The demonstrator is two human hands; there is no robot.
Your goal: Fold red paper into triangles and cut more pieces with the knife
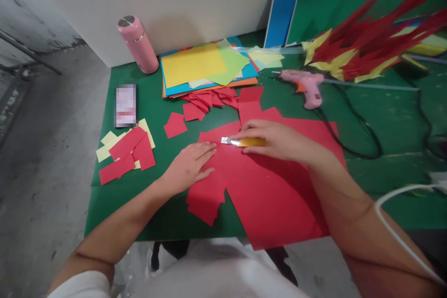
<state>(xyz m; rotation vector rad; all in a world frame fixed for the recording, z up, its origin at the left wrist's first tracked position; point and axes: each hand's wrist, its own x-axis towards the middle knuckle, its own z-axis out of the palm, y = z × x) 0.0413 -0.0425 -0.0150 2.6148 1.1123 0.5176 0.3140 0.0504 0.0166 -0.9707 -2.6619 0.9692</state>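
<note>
A yellow utility knife [252, 142] lies in the grasp of my right hand [274, 139], its metal tip pointing left over the red paper. Beneath that hand spreads a large sheet of red paper [279, 200]. My left hand [192, 163] rests flat, fingers stretched, on smaller red paper pieces [206, 200] that overlap at the sheet's left edge. Just beyond my hands, a row of cut red pieces [209, 98] is heaped, with one loose red piece [175, 125] nearer the left.
Red and pale yellow scraps [127, 151] lie at the left, below a blurred phone-like object [126, 105]. Behind stand a pink bottle [139, 46] and stacked coloured paper [192, 65]. At right are a pink glue gun [305, 84], its black cord, and a red-yellow paper flame shape [366, 42].
</note>
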